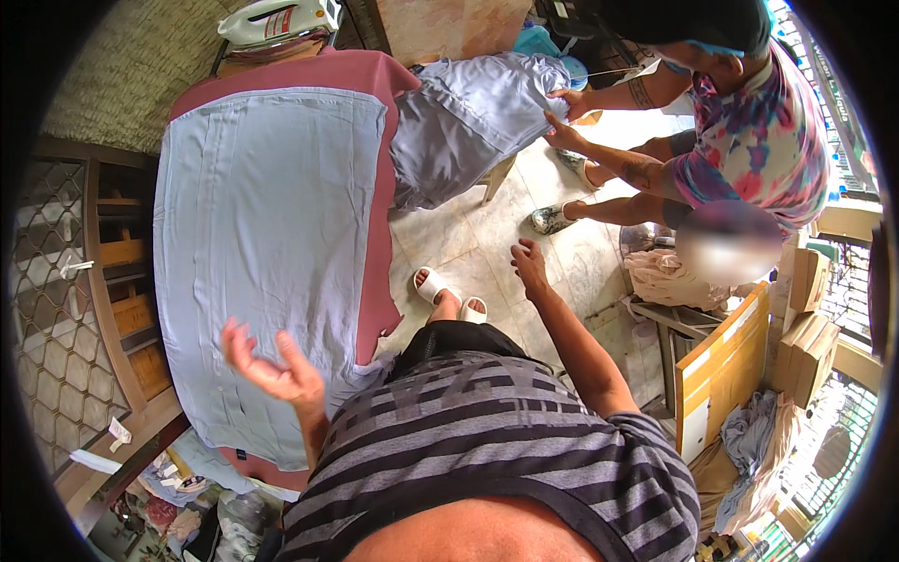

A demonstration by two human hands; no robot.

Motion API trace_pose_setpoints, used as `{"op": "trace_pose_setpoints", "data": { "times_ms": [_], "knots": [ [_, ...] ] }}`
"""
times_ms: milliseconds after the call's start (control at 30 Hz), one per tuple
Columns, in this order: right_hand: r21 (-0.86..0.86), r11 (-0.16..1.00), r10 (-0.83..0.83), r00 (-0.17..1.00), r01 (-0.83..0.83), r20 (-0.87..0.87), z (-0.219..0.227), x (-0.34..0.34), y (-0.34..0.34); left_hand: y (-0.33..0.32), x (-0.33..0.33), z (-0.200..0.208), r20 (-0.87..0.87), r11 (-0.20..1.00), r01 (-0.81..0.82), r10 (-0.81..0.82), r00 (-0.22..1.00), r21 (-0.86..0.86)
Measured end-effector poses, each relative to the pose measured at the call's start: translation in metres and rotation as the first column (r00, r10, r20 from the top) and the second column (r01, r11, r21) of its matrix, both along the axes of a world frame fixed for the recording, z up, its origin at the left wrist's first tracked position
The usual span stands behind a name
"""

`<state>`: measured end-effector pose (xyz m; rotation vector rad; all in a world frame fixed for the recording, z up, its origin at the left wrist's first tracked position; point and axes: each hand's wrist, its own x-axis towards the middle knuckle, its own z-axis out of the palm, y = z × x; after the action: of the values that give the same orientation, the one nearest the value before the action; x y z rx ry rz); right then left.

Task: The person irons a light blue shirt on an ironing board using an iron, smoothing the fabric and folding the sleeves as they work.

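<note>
My left hand [272, 365] is raised above a light blue cloth [267, 206], palm up with its fingers apart and nothing in it. The cloth lies spread flat over a dark pink cover [379, 272] on a table, with faint creases along it. Away from the table, over the tiled floor, my right hand [531, 267] hangs with loosely bent fingers and holds nothing that I can see. Beyond the table's right side, a co-worker's hands [567, 117] grip the edge of a grey-blue cloth [468, 112], which drapes beside the pink cover.
A white iron [278, 21] rests on a stand at the table's far end. To the right stand a wooden board [721, 361], cardboard boxes [810, 347] and heaped beige cloth [674, 278]. A lattice metal gate [66, 309] borders the left. The co-worker [749, 140] stands at the far right.
</note>
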<state>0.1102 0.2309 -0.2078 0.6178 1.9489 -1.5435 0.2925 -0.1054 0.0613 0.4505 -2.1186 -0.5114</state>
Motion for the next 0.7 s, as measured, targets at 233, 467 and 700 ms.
{"op": "trace_pose_setpoints", "data": {
  "times_ms": [233, 467, 700],
  "knots": [
    [-0.061, 0.997, -0.056, 0.998, 0.056, -0.006, 0.026, 0.026, 0.04, 0.108, -0.076, -0.079, -0.06, 0.604, 0.493, -0.593, 0.803, 0.627],
    [-0.141, 0.981, -0.122, 0.989, 0.132, 0.081, 0.017, 0.011, 0.033, 0.166, -0.204, -0.278, -0.055, -0.433, -0.168, -0.456, 0.888, 0.886],
    [-0.168, 0.948, -0.252, 0.96, 0.27, 0.119, -0.024, 0.025, 0.064, 0.16, -0.285, -0.414, -0.061, -0.823, 0.148, 0.137, 0.989, 0.548]
  ]
}}
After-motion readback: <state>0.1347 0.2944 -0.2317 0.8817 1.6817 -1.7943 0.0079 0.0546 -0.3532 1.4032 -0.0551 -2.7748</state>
